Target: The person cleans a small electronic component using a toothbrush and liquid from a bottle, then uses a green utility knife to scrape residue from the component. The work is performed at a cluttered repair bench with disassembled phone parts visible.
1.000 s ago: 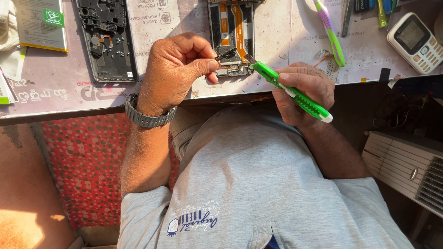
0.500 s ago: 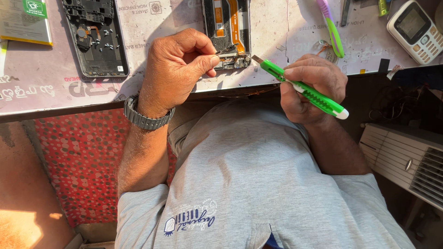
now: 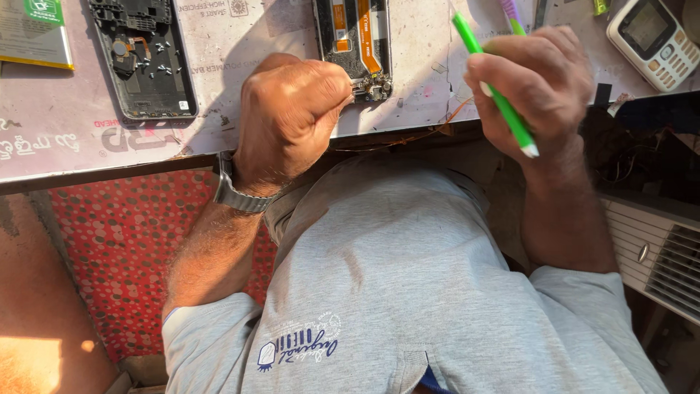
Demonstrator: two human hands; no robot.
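An opened phone (image 3: pixel 355 44) with an orange flex cable lies on the work mat (image 3: pixel 240 73) at the table's near edge. My left hand (image 3: pixel 292 120), with a metal watch on the wrist, is closed into a fist with its fingertips pinching at the small board at the phone's lower end. My right hand (image 3: pixel 539 87) is to the right of the phone, gripping a green-handled tool (image 3: pixel 496 91) that points up and away. The tool's tip is out of view at the top edge.
A black phone back frame (image 3: pixel 146 58) with loose screws lies at the left. A green-labelled flat battery (image 3: pixel 33 29) sits far left, a small white keypad phone (image 3: pixel 652 40) far right. A purple and green brush (image 3: pixel 512 14) lies by the tool. A red dotted seat (image 3: pixel 131 255) is below the table.
My right hand has swung the green tool from lying flat toward the phone to pointing upward and lifted it away. My left hand has closed tighter on the phone's lower end.
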